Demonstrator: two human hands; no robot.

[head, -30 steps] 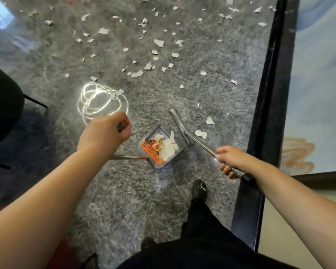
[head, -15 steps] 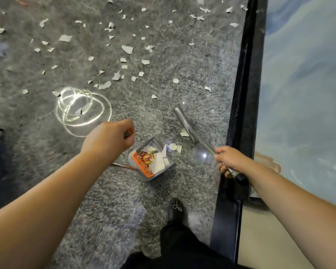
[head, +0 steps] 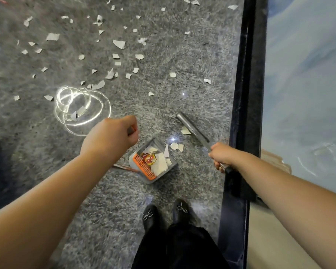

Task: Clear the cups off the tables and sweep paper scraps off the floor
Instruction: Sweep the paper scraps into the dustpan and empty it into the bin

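Risk: scraps [head: 177, 146] sit just outside the dustpan [head: 153, 164] mouth, and a fast flick of the broom [head: 192, 131] could scatter them past the pan or under its lip (floor [head: 182, 55] looks glossy, so paper prob slides easily). Pan could also tip w/ a jerk on its handle. Left hand [head: 111, 138], grip curled tight round the pan handle; right hand [head: 221, 154], grip wrapped on the broom pole. Pan holds white scraps plus an orange wrapper; many torn white bits lie farther off across the grey floor.
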